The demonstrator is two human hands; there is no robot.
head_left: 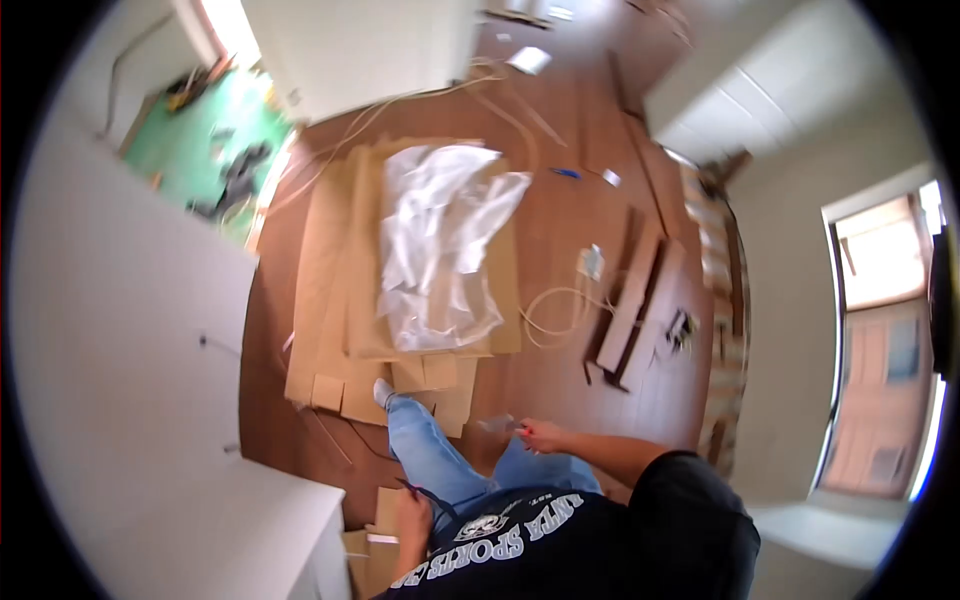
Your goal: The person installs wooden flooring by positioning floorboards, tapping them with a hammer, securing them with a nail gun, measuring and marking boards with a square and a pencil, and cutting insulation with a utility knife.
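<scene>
My right hand (541, 436) is in front of my right thigh, fingers closed on a small see-through piece (496, 424) that looks like plastic. A bit of red shows at its fingertips. Low beside my left leg, my left hand (413, 516) is closed around a thin dark object (410, 487) with a pinkish part; blur hides its kind. In front of my feet lie flattened cardboard sheets (320, 300), stacked unevenly on the floor. Crumpled clear plastic wrap (440, 250) covers much of the stack.
Long dark planks (632, 300) lie on the wooden floor (560, 220) to the right, near a loop of pale strap (545, 310). A blue pen-like item (565, 173) is farther off. A white cabinet (260, 510) stands at my left; a window (880, 340) is at right.
</scene>
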